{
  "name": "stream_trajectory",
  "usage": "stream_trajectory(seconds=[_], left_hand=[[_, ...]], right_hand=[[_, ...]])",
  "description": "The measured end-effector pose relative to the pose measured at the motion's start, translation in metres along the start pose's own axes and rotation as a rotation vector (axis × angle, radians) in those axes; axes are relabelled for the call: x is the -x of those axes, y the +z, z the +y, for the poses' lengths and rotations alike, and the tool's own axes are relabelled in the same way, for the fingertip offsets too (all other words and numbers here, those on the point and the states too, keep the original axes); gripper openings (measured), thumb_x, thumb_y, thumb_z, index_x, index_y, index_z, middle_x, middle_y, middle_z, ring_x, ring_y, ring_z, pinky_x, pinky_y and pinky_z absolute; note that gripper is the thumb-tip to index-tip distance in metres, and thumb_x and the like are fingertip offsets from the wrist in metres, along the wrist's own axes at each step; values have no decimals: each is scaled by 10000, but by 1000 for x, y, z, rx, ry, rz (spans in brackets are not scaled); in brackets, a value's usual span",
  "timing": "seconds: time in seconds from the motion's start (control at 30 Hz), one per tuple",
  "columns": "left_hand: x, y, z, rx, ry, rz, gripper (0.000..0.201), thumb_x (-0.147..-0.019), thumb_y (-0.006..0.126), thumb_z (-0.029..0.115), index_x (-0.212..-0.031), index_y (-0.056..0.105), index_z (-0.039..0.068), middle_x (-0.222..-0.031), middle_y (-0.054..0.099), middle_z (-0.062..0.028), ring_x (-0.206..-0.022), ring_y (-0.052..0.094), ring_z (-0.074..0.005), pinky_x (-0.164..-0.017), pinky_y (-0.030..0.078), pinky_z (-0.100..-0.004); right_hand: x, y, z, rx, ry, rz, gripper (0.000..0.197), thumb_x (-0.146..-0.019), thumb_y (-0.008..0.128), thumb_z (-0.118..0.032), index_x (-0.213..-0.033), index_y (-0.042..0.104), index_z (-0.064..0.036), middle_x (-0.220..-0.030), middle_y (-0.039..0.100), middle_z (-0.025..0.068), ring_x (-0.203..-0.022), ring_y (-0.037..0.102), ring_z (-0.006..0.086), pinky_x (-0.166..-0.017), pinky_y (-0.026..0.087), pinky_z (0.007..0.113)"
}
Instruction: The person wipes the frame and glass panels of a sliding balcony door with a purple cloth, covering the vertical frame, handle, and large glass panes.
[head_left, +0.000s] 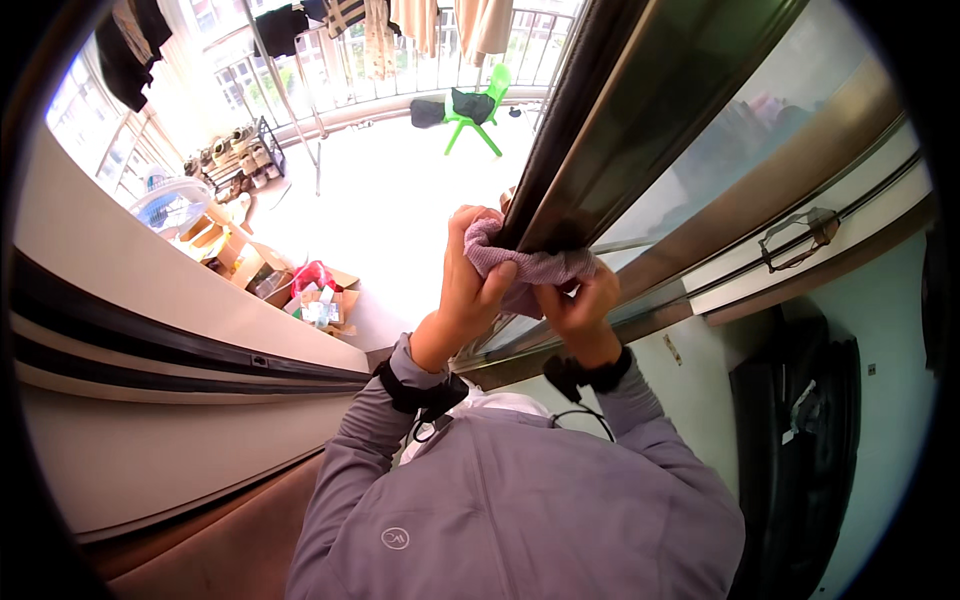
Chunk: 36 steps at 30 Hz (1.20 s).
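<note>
A purple-grey cloth (pixel 535 268) is wrapped around the edge of a dark, glossy door frame (pixel 610 130). My left hand (pixel 468 270) grips the cloth on the left side of the frame, its thumb pressed on the fabric and some fingertips hidden behind the edge. On the right side, my right hand (pixel 582 305) pinches the other end of the cloth between thumb and fingers. The cloth's middle lies against the frame between both hands. Glass (pixel 740 140) fills the door panel to the right of the frame.
Beyond the opening is a bright balcony with a green chair (pixel 480 108) bearing dark cloth, a shoe rack (pixel 238 160), cardboard boxes (pixel 250 262) and hanging clothes (pixel 380 35). A pale wall edge (pixel 180 290) stands at left. A black sofa (pixel 800 430) is at lower right.
</note>
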<state>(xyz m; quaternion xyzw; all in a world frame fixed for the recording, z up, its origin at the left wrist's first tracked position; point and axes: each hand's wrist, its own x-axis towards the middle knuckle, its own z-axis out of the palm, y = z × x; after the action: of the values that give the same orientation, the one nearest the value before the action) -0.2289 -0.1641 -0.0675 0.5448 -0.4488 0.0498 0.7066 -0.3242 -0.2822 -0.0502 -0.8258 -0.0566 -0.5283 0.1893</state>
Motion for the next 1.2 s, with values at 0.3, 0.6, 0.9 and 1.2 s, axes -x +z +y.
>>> stream_trajectory(seconds=[0.3, 0.6, 0.9, 1.2], left_hand=[[-5, 8, -3, 168, -44, 71, 333, -794, 452, 73, -1110, 418, -26, -1043, 464, -137, -951, 470, -228, -863, 362, -300], [-6, 2, -9, 242, -58, 38, 250, -831, 403, 47, -1057, 451, -48, -1082, 432, -121, -990, 440, -205, -891, 336, -289], [-5, 3, -9, 247, -67, 44, 236, -830, 399, 50, -1042, 441, -44, -1052, 428, -120, -974, 431, -204, -887, 332, -291], [-27, 5, 4, 138, 65, 63, 310, -792, 433, 51, -1086, 416, -45, -1055, 438, -132, -974, 439, -214, -889, 336, -301]], right_hand=[[-17, 5, -9, -2, -105, -77, 234, -668, 696, -272, -652, 531, -107, -586, 497, 51, -517, 480, 239, -458, 374, 348], [-14, 25, -15, 202, -279, 132, 167, -731, 638, -266, -688, 566, -121, -627, 521, 9, -508, 512, 166, -456, 423, 285], [-18, 19, -18, 96, -189, 39, 178, -709, 656, -274, -685, 564, -124, -632, 529, 20, -532, 523, 182, -478, 436, 290], [-12, 12, -16, -16, -67, -67, 162, -663, 673, -116, -717, 555, -18, -659, 563, 94, -535, 563, 228, -498, 458, 283]])
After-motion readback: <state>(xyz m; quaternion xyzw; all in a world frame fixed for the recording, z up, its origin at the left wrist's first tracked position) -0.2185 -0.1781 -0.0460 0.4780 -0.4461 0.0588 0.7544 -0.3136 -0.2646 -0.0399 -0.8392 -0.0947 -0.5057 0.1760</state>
